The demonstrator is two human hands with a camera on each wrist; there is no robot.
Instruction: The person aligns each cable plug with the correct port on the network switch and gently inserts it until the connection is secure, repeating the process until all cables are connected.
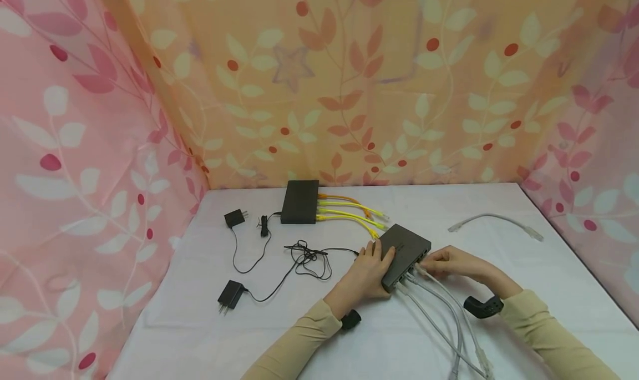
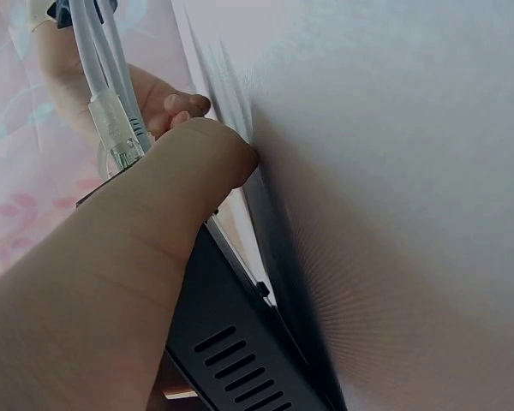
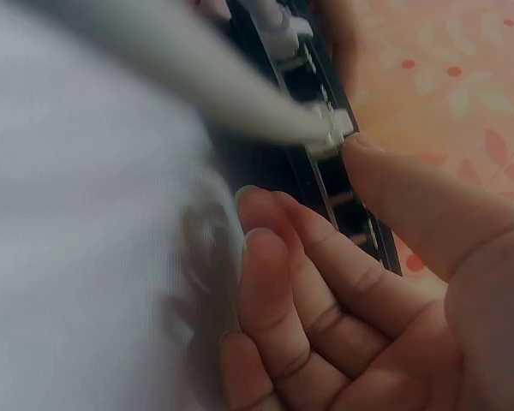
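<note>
My left hand grips a black network switch, with its fingers over the top. In the left wrist view, the vented side of that switch tilts up from the tabletop. White network cables are plugged into its port side and trail toward me. My right hand is beside that port side. In the right wrist view, its thumb touches the box edge beside a clear plug seated in a port. The other fingers are loosely bent below, with nothing seen held between them.
Behind on the left lies another black switch with yellow cables and an orange cable. Two power adapters and a tangled black cord are at the left. A loose grey cable lies back right.
</note>
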